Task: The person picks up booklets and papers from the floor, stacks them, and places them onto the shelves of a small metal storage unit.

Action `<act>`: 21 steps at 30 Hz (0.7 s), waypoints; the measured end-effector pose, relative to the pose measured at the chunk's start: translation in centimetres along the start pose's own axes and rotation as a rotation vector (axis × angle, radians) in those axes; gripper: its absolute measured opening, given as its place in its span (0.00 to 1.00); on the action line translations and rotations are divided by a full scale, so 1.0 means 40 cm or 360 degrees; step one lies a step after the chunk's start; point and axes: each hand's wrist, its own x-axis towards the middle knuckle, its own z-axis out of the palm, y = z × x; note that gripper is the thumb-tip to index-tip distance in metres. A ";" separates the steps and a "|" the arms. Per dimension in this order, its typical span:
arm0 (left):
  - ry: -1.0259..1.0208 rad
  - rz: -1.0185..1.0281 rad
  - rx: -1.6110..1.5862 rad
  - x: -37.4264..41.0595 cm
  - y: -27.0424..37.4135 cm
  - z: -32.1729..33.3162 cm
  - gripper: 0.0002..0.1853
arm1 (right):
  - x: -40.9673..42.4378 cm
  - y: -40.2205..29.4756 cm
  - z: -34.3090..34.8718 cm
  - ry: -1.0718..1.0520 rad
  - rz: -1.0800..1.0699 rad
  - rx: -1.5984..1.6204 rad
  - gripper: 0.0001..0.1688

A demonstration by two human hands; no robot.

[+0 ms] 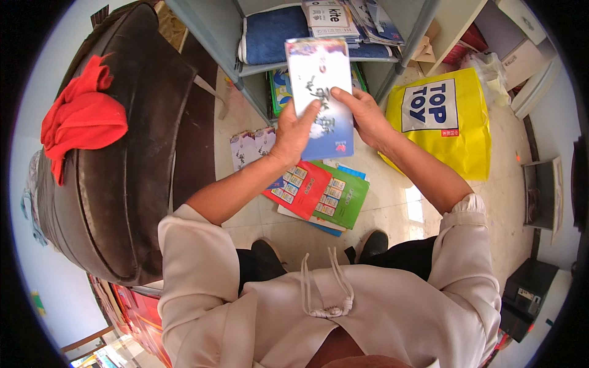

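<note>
My left hand [294, 133] and my right hand [363, 112] hold a tall printed booklet or stack of booklets [320, 96] between them, one at each side edge, thumbs on its front. Its cover is white and blue with dark brush-style characters, somewhat blurred. Below it on the floor lie a red printed sheet or booklet [306, 193] and a green one [352, 195], overlapping. Similar white-and-blue booklets [241, 149] lie beside my left forearm. Behind my hands, a shelf holds a folded dark-blue cloth [274, 34], a word card [329, 16] and stacked booklets [375, 23].
A grey shelf unit [317, 64] stands in front. A yellow bag [469, 124] is on the floor at right. At left is a brown leather seat [138, 138] with a red cloth [92, 115] on it. My shoes [375, 244] are near the papers.
</note>
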 end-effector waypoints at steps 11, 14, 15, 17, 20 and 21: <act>0.0210 -0.0257 -0.0201 0.098 0.161 -0.082 0.14 | 0.012 0.014 0.014 -0.0438 0.0100 -0.0068 0.11; 0.0195 -0.0232 -0.0204 0.093 0.164 -0.088 0.15 | 0.045 -0.010 0.025 -0.0395 0.0025 0.0041 0.11; 0.0183 -0.0229 -0.0170 0.086 0.166 -0.082 0.15 | 0.053 -0.015 0.027 -0.0372 0.0013 0.0043 0.10; 0.0158 -0.0226 -0.0103 0.059 0.168 -0.060 0.15 | 0.068 -0.023 0.027 -0.0324 -0.0009 0.0046 0.10; 0.0093 -0.0217 -0.0103 0.076 0.166 -0.074 0.14 | 0.102 -0.028 0.032 -0.0325 -0.0059 -0.0020 0.14; 0.0059 -0.0219 -0.0100 0.095 0.169 -0.089 0.14 | 0.109 -0.027 0.037 -0.0314 -0.0071 -0.0041 0.15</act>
